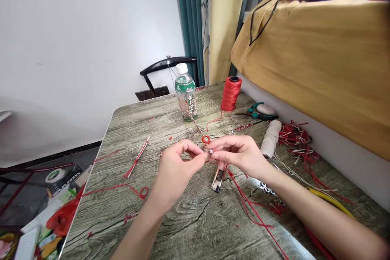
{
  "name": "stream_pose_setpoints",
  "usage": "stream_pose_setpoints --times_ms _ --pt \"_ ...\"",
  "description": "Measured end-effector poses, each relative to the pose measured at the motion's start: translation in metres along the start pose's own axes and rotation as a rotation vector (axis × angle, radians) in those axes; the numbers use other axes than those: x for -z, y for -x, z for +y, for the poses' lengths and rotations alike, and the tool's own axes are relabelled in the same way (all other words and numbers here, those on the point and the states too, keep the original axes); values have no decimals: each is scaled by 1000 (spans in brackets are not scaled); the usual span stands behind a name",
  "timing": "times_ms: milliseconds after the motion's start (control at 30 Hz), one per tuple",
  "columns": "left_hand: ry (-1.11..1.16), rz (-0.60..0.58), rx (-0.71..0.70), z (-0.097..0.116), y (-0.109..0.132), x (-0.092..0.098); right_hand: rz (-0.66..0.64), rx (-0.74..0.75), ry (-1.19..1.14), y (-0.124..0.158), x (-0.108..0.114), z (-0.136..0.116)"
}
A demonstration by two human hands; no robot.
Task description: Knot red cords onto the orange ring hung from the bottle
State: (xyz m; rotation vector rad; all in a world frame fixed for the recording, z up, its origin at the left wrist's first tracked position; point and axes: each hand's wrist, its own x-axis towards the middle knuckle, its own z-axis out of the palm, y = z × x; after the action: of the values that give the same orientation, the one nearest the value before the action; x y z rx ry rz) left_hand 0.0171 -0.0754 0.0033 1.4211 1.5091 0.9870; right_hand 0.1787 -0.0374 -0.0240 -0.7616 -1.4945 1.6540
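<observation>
Over the middle of the table, my left hand [181, 166] and my right hand [240, 154] meet, thumbs and forefingers pinched together. A small silvery bead-like piece [211, 151] shows at the right hand's fingertips. What the left fingertips pinch is too small to make out. Just above the fingers is a red cord ring [206, 139], joined to a thin cord [197, 126] running up to a green-labelled bottle [185, 93]. Below the right hand lies a lighter-like object [218, 179], partly hidden. Long red cords [248, 199] trail from there toward the table's front.
A red thread spool [230, 94] stands behind the hands. Green-handled pliers [256, 109], a white cord roll [271, 136] and tangled cord scraps [295, 138] lie along the right. A red-and-white braided piece [137, 157] lies left. A black chair [166, 64] stands beyond.
</observation>
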Motion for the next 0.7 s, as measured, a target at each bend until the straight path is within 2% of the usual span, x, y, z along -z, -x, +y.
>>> stream_pose_setpoints --times_ms 233,433,600,700 --pt "108 -60 19 -3 -2 1 -9 -18 -10 0 0 -1" --pt "436 -180 199 -7 -5 0 -31 -13 6 1 -1 -3" --pt "541 -328 299 -12 -6 1 -43 -5 12 2 -2 -4" --pt "568 -336 297 -14 -8 3 -38 -32 -29 1 0 -3"
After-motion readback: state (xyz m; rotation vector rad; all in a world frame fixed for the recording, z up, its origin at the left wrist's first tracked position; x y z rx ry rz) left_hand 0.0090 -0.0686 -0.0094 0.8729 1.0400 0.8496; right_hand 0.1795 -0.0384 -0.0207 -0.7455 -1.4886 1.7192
